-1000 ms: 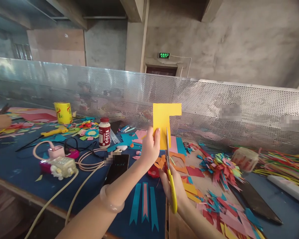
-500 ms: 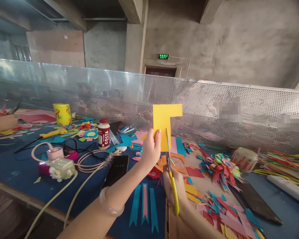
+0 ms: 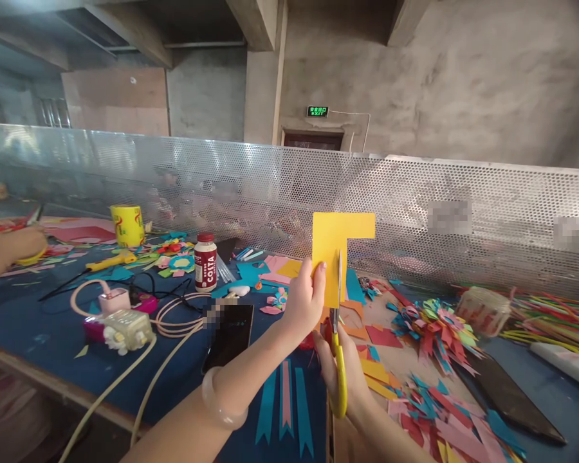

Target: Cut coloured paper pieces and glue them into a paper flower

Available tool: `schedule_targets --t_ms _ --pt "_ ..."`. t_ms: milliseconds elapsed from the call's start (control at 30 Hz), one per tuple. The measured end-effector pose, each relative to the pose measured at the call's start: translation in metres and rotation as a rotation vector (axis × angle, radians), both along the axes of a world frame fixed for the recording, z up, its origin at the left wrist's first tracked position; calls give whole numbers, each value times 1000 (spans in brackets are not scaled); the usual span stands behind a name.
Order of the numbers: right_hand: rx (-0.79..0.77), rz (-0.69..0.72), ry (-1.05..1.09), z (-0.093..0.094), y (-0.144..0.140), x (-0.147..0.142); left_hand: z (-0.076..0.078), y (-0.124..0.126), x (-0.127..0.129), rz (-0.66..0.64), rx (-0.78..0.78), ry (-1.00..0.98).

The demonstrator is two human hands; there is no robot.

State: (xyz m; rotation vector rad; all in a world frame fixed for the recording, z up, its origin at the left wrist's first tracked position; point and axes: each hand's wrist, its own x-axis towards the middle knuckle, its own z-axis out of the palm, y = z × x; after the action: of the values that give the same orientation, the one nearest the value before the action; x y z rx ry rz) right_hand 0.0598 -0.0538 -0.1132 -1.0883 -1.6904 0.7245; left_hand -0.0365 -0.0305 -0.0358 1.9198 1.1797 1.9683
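My left hand (image 3: 307, 292) pinches the left edge of an upright piece of yellow paper (image 3: 329, 241), which is cut to an L shape with an arm reaching right at its top. In my right hand (image 3: 347, 370) is a pair of scissors (image 3: 341, 379) with yellow handles. Their blades point up and lie against the lower part of the paper, close to its right edge. Below my left forearm, blue ribbon strips (image 3: 305, 411) with notched ends lie on the table, a pink strip (image 3: 286, 392) layered on the middle one.
A phone (image 3: 229, 337), a red-labelled bottle (image 3: 205, 262), cables and a power adapter (image 3: 128, 329) lie left. Right are paper scraps (image 3: 463, 424), a paper-strip rosette (image 3: 437, 328) and a clear jar (image 3: 483, 310). Another person's hand (image 3: 22, 247) holds scissors at far left. A perforated metal screen (image 3: 251, 173) stands behind.
The yellow paper, both my hands and the scissors have shifted slightly right and down in view. The view itself has shifted a little. At far left, the other person's hand shows more fully.
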Motion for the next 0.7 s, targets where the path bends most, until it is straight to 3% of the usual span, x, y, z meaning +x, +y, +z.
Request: schedule_targets --t_ms 100,400,700 --pt "59 -23 -20 0 1 1 -2 -1 2 -16 -1 -4" --pt "-20 -150 -9 0 9 0 -3 1 3 -25 -41 -19" --pt "41 -135 20 1 10 4 -4 0 6 -69 -71 -88"
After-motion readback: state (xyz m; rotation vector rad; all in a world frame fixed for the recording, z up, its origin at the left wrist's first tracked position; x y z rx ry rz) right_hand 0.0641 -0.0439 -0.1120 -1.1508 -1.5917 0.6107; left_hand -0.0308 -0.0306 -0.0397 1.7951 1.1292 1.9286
